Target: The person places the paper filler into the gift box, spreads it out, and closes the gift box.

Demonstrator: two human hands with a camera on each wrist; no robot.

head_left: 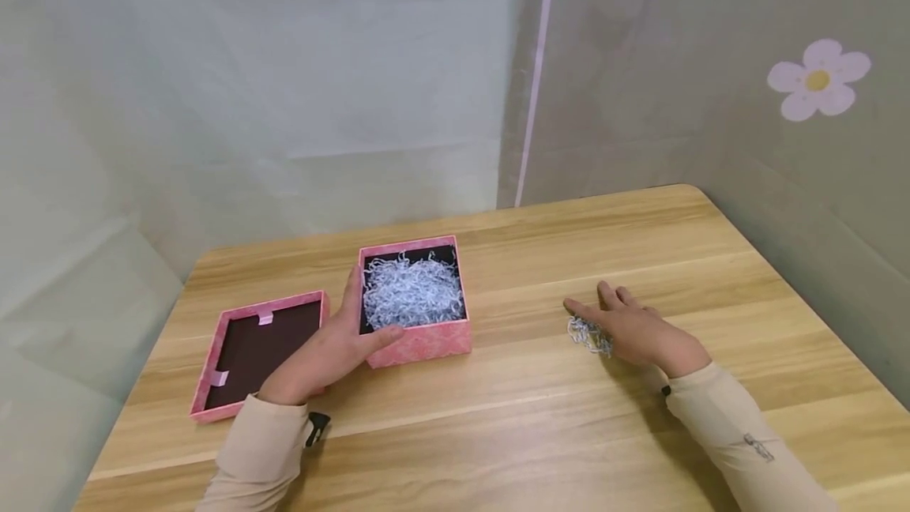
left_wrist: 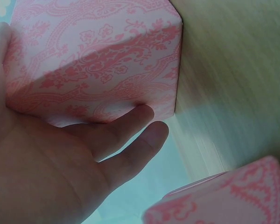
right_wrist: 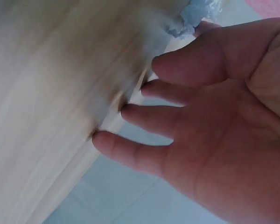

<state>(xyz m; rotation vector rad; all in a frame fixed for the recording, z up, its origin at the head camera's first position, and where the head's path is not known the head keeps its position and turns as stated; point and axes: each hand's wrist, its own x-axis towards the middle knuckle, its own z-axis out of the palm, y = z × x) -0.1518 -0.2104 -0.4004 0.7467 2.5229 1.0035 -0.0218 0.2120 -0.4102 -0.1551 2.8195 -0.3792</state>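
A pink patterned box (head_left: 426,342) stands uncovered, filled with pale blue shredded paper (head_left: 412,291). My left hand (head_left: 334,350) rests against its left side, thumb across the front rim and the other fingers along the side wall. In the left wrist view, those fingers are extended and spread beside the patterned wall (left_wrist: 102,60). To the right, my right hand (head_left: 636,334) is palm down with fingers spread, fingertips at the tabletop. A small tuft of shredded paper (head_left: 588,336) lies by its thumb and index finger; the right wrist view shows a shred clump (right_wrist: 198,14) near the index finger.
The box lid (head_left: 266,350) lies inside up to the left of the box, dark inside with two pale ribbon tabs, partly behind the left forearm. Everything is on a wooden table (head_left: 512,425). A fabric backdrop (head_left: 370,85) hangs behind the far edge.
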